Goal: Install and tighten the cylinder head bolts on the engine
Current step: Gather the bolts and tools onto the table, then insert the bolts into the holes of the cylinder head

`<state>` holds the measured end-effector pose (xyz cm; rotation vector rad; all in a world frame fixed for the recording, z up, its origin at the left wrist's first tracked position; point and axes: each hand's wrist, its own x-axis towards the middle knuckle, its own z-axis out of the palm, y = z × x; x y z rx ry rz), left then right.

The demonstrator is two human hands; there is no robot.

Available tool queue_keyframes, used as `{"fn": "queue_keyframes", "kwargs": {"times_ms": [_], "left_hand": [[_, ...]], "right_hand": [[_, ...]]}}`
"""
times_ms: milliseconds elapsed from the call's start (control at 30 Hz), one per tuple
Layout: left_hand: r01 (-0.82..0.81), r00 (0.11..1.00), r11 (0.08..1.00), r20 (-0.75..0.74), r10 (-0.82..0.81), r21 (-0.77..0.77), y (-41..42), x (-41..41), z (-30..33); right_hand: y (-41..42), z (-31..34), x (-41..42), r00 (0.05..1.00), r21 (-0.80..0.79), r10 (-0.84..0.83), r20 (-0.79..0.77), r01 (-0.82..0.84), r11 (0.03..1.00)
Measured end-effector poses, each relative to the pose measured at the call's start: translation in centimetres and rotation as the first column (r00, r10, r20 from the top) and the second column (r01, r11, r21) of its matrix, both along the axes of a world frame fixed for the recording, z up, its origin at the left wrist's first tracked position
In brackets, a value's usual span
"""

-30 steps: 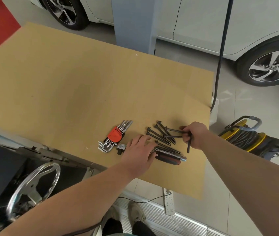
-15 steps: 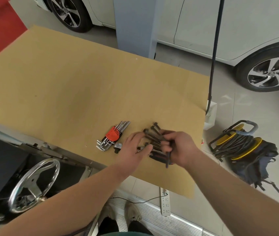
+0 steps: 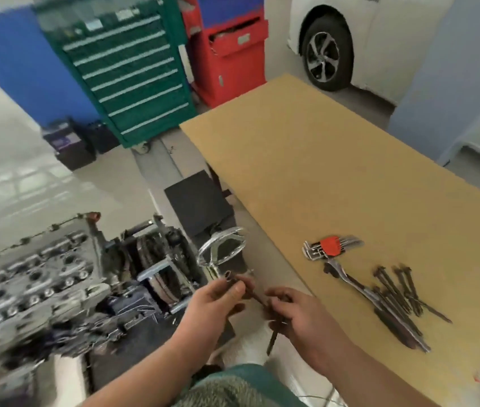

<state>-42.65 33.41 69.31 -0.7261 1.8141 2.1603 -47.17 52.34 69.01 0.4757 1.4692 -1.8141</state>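
The view is blurred by motion. The engine's cylinder head [image 3: 30,286] lies at the lower left, grey metal with rows of holes. In front of me my left hand [image 3: 218,301] pinches the head end of a dark cylinder head bolt [image 3: 252,293]. My right hand [image 3: 297,315] grips another dark bolt [image 3: 272,339] whose shank points down out of the fist. Several more bolts [image 3: 400,289] lie loose on the tan board [image 3: 321,177] to the right, beside a ratchet wrench [image 3: 379,306].
A red-clipped hex key set [image 3: 329,246] lies on the board. A chrome handwheel [image 3: 222,249] stands on the engine stand between engine and board. A green tool cabinet [image 3: 127,71], a red cabinet [image 3: 230,57] and a white car [image 3: 365,42] stand behind.
My view has swung left from the board toward the engine. Both hands have left the bolt pile and come together in front of me, each now holding a bolt.
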Motion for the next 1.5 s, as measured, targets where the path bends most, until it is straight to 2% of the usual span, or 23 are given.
{"fn": "queue_keyframes", "kwargs": {"times_ms": [67,133,300,467,567,767,933,1033,1167,1333,1400,1500], "left_hand": [[-0.123,0.992,0.991,-0.022,0.122,-0.045,-3.5,2.1,0.9],[-0.24,0.97,0.966,-0.051,0.236,-0.092,-7.1,4.3,1.4],[-0.581,0.811,0.81,-0.132,0.569,-0.081,-15.2,11.0,0.7],[-0.805,0.588,0.59,-0.208,0.782,-0.059,-22.7,16.4,0.8],[-0.831,0.55,0.547,-0.287,0.784,-0.102,-27.3,18.5,1.3],[-0.879,0.472,0.46,-0.362,0.804,-0.126,-37.6,18.9,2.7],[-0.857,0.515,0.454,-0.39,0.763,-0.244,-46.7,17.8,3.3],[-0.806,0.59,0.495,-0.387,0.708,-0.323,-52.2,16.8,2.4],[-0.706,0.697,0.538,-0.323,0.64,-0.46,-58.7,15.8,-0.3],[-0.504,0.836,0.541,-0.221,0.503,-0.674,-62.8,15.8,-3.9],[-0.443,0.865,0.534,-0.188,0.466,-0.72,-63.3,16.0,-4.9],[-0.436,0.871,0.518,-0.2,0.449,-0.736,-63.7,16.1,-5.4]], "right_hand": [[-1.7,0.5,-0.7,0.963,0.229,0.219,-0.156,-0.181,0.956],[-3.8,1.1,-1.8,0.887,0.37,0.391,-0.247,-0.286,0.884],[-10.7,2.1,-4.0,0.747,0.411,0.575,-0.334,-0.434,0.802],[-19.1,2.9,-4.9,0.579,0.482,0.653,-0.487,-0.445,0.754],[-24.5,4.2,-5.2,0.502,0.514,0.653,-0.567,-0.404,0.757],[-35.2,5.2,-4.9,0.465,0.525,0.618,-0.634,-0.328,0.785],[-43.0,3.9,-4.8,0.456,0.594,0.636,-0.622,-0.255,0.763],[-46.7,2.3,-5.2,0.468,0.649,0.655,-0.593,-0.204,0.733],[-49.5,-0.1,-5.5,0.454,0.783,0.738,-0.499,-0.129,0.609],[-50.3,-1.5,-5.5,0.431,0.881,0.808,-0.402,-0.06,0.47],[-50.5,-1.3,-5.5,0.408,0.896,0.828,-0.385,-0.051,0.441],[-50.8,-1.1,-5.9,0.435,0.898,0.819,-0.374,-0.052,0.437]]}}
